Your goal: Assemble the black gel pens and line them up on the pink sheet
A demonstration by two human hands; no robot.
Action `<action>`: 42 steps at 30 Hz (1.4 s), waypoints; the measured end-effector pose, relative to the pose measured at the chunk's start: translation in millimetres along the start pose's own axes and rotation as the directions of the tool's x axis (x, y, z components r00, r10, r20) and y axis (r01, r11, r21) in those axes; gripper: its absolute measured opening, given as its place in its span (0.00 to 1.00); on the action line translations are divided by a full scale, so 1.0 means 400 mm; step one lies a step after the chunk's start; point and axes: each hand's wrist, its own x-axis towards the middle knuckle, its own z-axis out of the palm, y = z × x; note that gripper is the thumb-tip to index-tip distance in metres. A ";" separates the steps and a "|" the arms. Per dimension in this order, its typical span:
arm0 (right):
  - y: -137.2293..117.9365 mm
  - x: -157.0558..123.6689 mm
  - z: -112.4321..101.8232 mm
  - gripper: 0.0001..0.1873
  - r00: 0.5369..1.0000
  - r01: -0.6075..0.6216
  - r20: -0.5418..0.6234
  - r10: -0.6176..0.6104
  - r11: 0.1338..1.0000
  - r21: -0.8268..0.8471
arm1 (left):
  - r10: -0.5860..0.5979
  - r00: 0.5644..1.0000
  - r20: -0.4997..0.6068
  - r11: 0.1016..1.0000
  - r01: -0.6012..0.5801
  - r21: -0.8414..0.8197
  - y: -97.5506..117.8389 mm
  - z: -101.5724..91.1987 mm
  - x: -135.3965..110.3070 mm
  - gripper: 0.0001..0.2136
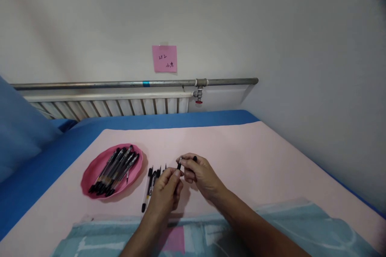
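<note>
My left hand (167, 188) is closed around a pen (179, 166), whose black grip end points up between thumb and finger; the rest of it is hidden in the palm. At the tip of this pen, my right hand (197, 172) pinches with thumb and forefinger. A small black pen cap (195, 158) pokes out between the fingers of that hand. Several black gel pens (146, 190) lie side by side on the pink cloth, partly covered by my left hand. Farther left, a pink scalloped dish (86, 172) holds a pile of capped black pens (116, 170).
A pink cloth (241, 160) covers the blue surface (181, 119). Blue-green patterned fabric (289, 225) lies along the near edge. Behind are a radiator (120, 106), a metal pipe (120, 84) and a red-handled valve (199, 101). A pink note (164, 59) is stuck on the wall.
</note>
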 end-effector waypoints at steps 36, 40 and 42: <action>-0.045 0.088 -0.146 0.11 0.787 0.390 -0.535 -0.307 0.920 0.045 | -0.075 0.993 0.090 0.972 0.053 0.228 0.001 -0.033 0.006 0.13; -0.076 0.097 -0.211 0.11 0.759 0.387 -0.579 -0.296 0.921 0.037 | 0.034 0.999 0.007 0.988 -0.035 0.152 0.013 -0.052 0.017 0.12; -0.063 0.094 -0.207 0.11 0.799 0.332 -0.537 -0.270 0.943 0.020 | 0.107 0.994 -0.026 0.979 -0.101 0.179 0.022 -0.050 0.025 0.12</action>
